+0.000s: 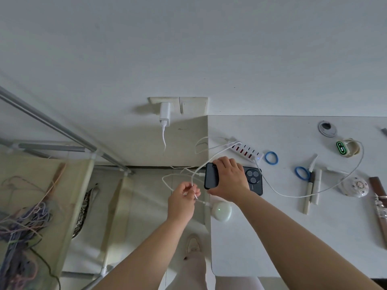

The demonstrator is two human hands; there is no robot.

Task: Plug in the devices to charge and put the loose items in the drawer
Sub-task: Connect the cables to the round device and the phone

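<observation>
A dark phone (pixel 211 178) is held by the right hand (pixel 230 178) at the left edge of the table (pixel 282 237), its end projecting past that edge; the fingers are curled over its top and the thumb is set below. A thin white cable (pixel 178 176) is pinched in the left hand (pixel 183 200), out over the floor beside the table. The phone is judged stiff, smooth and fairly slippery, best gripped by its long sides; the cable is light and limp, best taken right at the plug so the tip can be steered. A second phone (pixel 254 181) lies under the right hand, a multi-port charger (pixel 247 150) near the far left corner. Little open room is left at this edge: looped cables hang off it.
</observation>
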